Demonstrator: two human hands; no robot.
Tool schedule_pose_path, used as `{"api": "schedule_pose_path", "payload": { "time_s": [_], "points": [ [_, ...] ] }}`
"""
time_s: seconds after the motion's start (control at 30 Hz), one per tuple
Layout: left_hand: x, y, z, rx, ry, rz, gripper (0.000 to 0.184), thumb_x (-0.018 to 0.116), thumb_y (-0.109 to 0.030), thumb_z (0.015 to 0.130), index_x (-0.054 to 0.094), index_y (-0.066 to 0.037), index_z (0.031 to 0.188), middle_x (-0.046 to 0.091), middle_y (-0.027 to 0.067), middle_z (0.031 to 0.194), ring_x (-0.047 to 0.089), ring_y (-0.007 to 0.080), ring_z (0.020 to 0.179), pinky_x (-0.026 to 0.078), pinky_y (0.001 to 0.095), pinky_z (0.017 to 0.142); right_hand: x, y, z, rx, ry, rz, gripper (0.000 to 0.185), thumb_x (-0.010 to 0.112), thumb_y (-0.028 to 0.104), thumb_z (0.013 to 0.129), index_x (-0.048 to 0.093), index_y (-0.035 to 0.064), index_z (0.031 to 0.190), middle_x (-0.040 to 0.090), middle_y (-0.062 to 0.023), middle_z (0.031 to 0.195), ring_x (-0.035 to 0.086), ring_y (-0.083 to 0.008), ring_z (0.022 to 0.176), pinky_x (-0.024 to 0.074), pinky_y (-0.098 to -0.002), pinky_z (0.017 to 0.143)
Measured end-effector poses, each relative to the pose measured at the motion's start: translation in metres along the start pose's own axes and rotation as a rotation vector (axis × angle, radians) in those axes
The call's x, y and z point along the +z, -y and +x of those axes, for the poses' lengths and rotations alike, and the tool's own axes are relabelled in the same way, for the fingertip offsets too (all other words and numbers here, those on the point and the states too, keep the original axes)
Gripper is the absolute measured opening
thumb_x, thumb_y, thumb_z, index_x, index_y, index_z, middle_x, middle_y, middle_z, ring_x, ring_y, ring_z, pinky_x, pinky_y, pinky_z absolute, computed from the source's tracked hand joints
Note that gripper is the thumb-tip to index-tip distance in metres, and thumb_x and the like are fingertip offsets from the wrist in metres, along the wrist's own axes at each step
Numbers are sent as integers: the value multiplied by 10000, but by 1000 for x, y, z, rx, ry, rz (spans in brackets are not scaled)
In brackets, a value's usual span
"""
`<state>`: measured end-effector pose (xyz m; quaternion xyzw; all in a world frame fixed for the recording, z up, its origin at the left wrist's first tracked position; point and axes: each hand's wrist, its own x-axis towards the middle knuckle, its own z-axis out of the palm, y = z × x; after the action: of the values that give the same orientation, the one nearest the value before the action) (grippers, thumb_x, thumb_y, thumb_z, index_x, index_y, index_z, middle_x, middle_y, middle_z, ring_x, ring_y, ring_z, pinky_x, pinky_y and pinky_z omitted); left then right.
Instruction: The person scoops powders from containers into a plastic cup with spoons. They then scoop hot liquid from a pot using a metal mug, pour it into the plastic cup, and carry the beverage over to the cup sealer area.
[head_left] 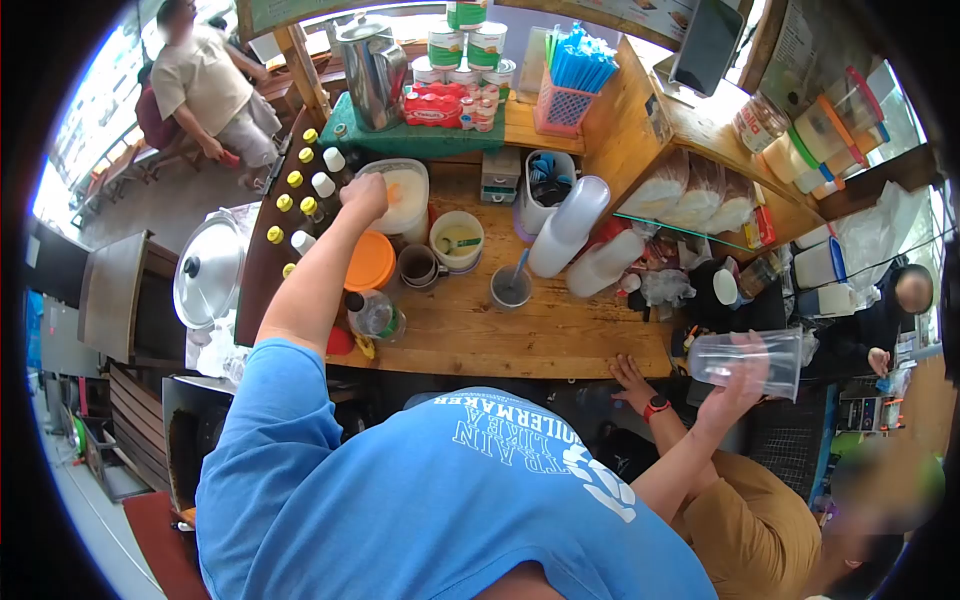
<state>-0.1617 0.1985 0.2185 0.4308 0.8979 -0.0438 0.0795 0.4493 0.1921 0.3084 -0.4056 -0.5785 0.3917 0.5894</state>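
Observation:
My left hand (365, 198) is closed in a fist at the left rim of a white tub (421, 212) with pale contents and something orange in it. What the fingers grip is hidden. Off the counter's right side, my right hand (733, 393) is wrapped round a clear plastic cup (715, 358), tilted on its side. On the counter stand an orange lid (370, 262), a brown mug (417, 266), a white bucket (442, 237) with a green-handled utensil, and a cup of dark contents (510, 288) with a blue utensil in it.
Yellow-capped bottles (284, 203) line the counter's left edge. Stacked clear cups (570, 227), a basket of blue straws (566, 103) and a steel pitcher (371, 75) stand behind. A co-worker's hand (632, 384) with a watch rests at the front edge.

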Motion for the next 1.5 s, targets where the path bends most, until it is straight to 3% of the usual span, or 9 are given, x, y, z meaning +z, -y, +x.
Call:
{"api": "schedule_pose_path", "payload": {
  "time_s": [0.1, 0.13, 0.33, 0.6, 0.67, 1.1, 1.3, 1.4, 1.5],
  "points": [
    [2, 3, 0, 47, -66, -10, 227, 631, -54, 831, 733, -47, 1034, 708, 155, 1140, 690, 320, 1055, 581, 424, 816, 35, -12, -1, -110, 153, -117, 626, 649, 397, 927, 490, -15, 1370, 520, -182, 1392, 469, -279, 1314, 348, -408, 1119],
    [2, 5, 1, 84, -95, -18, 209, 620, -62, 834, 738, -47, 1006, 709, 167, 1124, 694, 327, 1040, 584, 425, 806, 57, -8, -5, -112, 85, -146, 691, 690, 404, 879, 483, -91, 1315, 648, -105, 1137, 591, -201, 1071, 427, -358, 1021],
    [40, 31, 35, 167, -345, -47, 205, 558, -111, 872, 738, -36, 936, 733, 169, 959, 721, 353, 907, 596, 446, 755, 131, -22, -26, 104, 368, -251, 658, 820, 245, 768, 518, 7, 1302, 636, -57, 1126, 607, -105, 861, 473, -222, 698],
    [54, 28, 68, 16, 196, -494, 152, 548, 15, 837, 679, 68, 895, 704, 192, 793, 712, 318, 631, 584, 408, 528, 197, -35, -46, 64, 495, -334, 670, 881, 283, 704, 575, 32, 1245, 693, -99, 1022, 675, -154, 872, 538, -287, 761],
    [53, 29, 65, -325, 220, -1134, 160, 505, 31, 874, 652, 69, 925, 650, 144, 708, 647, 260, 531, 572, 374, 492, 211, -40, -44, 124, 534, -396, 689, 886, 342, 688, 592, 22, 1222, 703, -135, 1022, 694, -216, 934, 545, -334, 804],
    [11, 58, 24, -377, 291, -1521, 117, 536, -67, 965, 592, 26, 1009, 596, 95, 810, 632, 204, 688, 590, 345, 636, 364, -94, -8, 149, 839, -870, 750, 805, 509, 690, 556, 37, 1216, 667, -176, 1182, 652, -324, 1100, 518, -443, 933],
    [-32, 36, -31, -84, 265, -1468, 164, 581, -113, 966, 630, 31, 1028, 629, 66, 811, 650, 170, 697, 583, 333, 639, 407, -97, 1, 77, 854, -963, 753, 809, 526, 682, 579, 50, 1217, 694, -153, 1122, 667, -322, 1068, 528, -434, 905],
    [-29, 23, -55, 720, -435, -657, 142, 599, -55, 914, 697, -2, 1003, 697, 130, 916, 688, 268, 779, 552, 379, 728, 413, -92, 4, 83, 860, -915, 758, 813, 526, 673, 580, 57, 1222, 690, -151, 1133, 661, -320, 1080, 526, -440, 906],
    [-40, 20, -72, 924, -569, -370, 174, 602, -15, 871, 697, -12, 1016, 691, 160, 944, 671, 334, 855, 540, 409, 782, 411, -98, 5, 109, 836, -844, 760, 819, 524, 665, 583, 66, 1223, 689, -156, 1136, 662, -320, 1080, 527, -438, 904]
  ]
}}
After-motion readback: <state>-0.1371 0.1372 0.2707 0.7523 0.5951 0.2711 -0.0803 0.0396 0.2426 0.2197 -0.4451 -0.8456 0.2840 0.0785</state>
